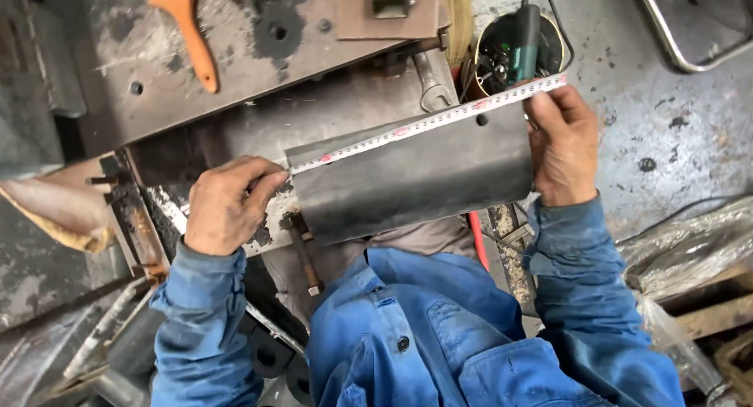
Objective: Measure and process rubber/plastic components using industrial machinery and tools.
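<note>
A dark grey curved metal sheet (408, 176) with a small hole near its far right corner lies in front of me on the workbench. A white tape measure (427, 123) is stretched along its far edge. My left hand (227, 203) pinches the tape's end at the sheet's left corner. My right hand (563, 144) presses the other end of the tape down at the sheet's right edge. Blue sleeves cover both my arms.
A rusty steel workbench (259, 78) carries an orange-handled brush (192, 34) at the far left and a wrench (430, 81). A bucket holding a green power tool (522, 42) stands beyond the sheet. A metal tray rim (682, 46) is at far right, plastic wrap (690, 250) beside me.
</note>
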